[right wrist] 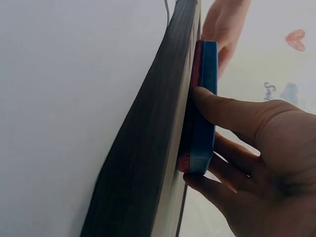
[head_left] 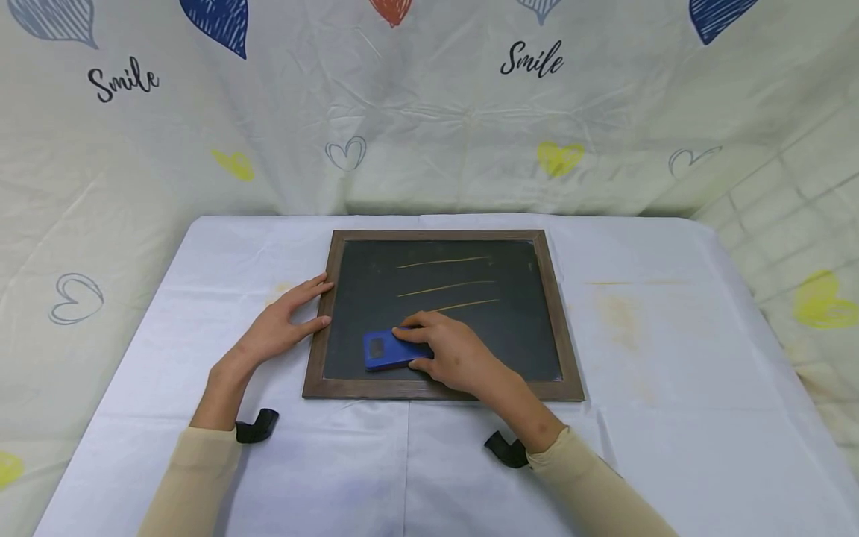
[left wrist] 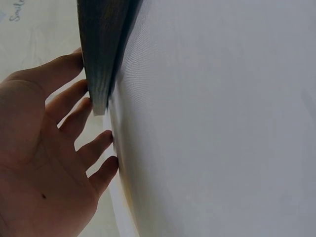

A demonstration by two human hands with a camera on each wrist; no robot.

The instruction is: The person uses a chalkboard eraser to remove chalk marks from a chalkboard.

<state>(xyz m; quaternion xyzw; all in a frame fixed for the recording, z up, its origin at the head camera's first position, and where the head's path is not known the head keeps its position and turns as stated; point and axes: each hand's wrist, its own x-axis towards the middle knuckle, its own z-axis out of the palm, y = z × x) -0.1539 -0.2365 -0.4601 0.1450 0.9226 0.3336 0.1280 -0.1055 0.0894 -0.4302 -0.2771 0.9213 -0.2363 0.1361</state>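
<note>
The right hand (head_left: pixel 459 354) gripped a blue chalkboard eraser (head_left: pixel 392 350) between thumb and fingers, its red side toward the lower part of the chalkboard (head_left: pixel 517 343), below three yellow lines (head_left: pixel 446 289). The left hand (head_left: pixel 271 330), fingers spread, touched the wooden frame's (head_left: pixel 317 358) left side. The chalkboard lay on the white-covered desk (head_left: pixel 671 358).

Blue eraser (head_left: pixel 394 350) low on brown-framed, yellow-lined blackboard (head_left: pixel 436 276)
</note>
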